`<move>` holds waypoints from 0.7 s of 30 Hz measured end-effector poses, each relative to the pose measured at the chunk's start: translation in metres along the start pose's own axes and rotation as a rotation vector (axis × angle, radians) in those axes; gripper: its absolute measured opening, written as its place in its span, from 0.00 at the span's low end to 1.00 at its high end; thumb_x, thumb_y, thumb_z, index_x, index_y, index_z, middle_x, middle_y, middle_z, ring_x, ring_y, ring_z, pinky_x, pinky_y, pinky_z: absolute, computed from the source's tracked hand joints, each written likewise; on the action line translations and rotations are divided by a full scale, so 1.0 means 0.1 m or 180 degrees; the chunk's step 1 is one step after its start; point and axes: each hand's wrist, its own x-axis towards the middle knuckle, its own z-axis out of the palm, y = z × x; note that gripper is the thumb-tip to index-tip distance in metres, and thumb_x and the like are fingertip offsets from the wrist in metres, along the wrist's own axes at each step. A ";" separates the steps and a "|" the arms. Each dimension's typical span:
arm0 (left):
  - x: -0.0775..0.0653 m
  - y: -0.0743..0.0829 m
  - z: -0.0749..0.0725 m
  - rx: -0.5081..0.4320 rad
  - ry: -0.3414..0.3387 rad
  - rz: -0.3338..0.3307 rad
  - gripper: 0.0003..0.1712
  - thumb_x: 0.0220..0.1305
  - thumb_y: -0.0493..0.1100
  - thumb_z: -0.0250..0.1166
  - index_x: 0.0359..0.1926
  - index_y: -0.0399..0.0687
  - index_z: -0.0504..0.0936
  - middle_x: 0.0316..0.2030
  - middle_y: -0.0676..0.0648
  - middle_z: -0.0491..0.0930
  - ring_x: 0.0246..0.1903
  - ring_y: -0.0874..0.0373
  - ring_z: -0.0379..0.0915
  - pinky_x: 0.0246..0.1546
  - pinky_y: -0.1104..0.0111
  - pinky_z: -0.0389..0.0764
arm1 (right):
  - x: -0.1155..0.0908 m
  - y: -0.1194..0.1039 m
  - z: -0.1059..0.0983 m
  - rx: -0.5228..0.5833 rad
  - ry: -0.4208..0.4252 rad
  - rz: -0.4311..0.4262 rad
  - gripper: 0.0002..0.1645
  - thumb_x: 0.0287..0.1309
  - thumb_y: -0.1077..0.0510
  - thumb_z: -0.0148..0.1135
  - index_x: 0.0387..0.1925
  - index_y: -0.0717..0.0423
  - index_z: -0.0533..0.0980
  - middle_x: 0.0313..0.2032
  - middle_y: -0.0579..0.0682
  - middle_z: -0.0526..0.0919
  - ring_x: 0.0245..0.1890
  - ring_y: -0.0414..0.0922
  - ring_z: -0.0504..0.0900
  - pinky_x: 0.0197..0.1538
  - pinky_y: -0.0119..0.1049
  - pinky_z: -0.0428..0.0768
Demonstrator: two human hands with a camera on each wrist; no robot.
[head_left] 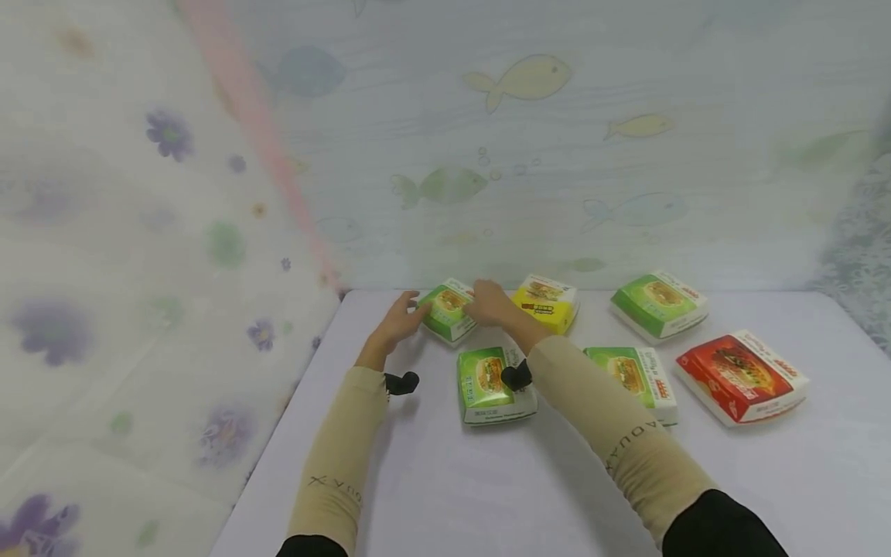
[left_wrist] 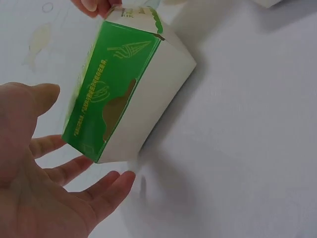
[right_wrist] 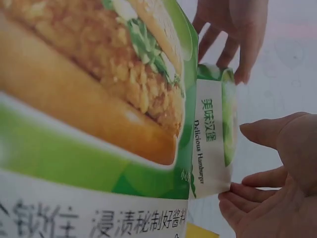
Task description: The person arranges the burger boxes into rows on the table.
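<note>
At the table's back left, both hands flank a green and white hamburger box [head_left: 445, 309]. My left hand [head_left: 400, 319] is at the box's left end, its fingers spread. In the left wrist view, two of its fingertips meet the box's green side [left_wrist: 114, 74], while the thumb stands apart. My right hand [head_left: 489, 304] is at the opposite end. The right wrist view shows its lower fingertips at the box's white side panel [right_wrist: 208, 134], with a small gap between thumb and box. Another green hamburger box [head_left: 487, 383] lies in front, under the right wrist.
Right of the hands stand a yellow box [head_left: 546, 303], a green box [head_left: 657, 305] and a red box [head_left: 741, 377]. The right sleeve [head_left: 612, 425] partly covers another green box [head_left: 629, 371]. Behind the white table [head_left: 445, 487] hangs a fish-patterned sheet [head_left: 529, 178].
</note>
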 end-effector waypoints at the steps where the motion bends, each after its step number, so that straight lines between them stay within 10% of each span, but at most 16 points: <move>1: 0.01 0.00 0.01 -0.0113 0.0004 -0.0015 0.40 0.77 0.57 0.56 0.79 0.47 0.55 0.75 0.34 0.57 0.71 0.37 0.62 0.67 0.46 0.70 | 0.01 0.01 0.00 0.0000 -0.0014 0.0013 0.33 0.74 0.55 0.53 0.70 0.73 0.62 0.66 0.68 0.70 0.67 0.60 0.70 0.70 0.53 0.68; 21: 0.15 -0.04 0.02 -0.0513 -0.0088 -0.0048 0.32 0.80 0.49 0.52 0.77 0.41 0.59 0.76 0.33 0.56 0.71 0.39 0.63 0.62 0.53 0.78 | -0.04 0.06 0.08 -0.0116 0.0086 0.0199 0.28 0.67 0.59 0.60 0.63 0.70 0.69 0.52 0.62 0.78 0.48 0.53 0.76 0.56 0.46 0.78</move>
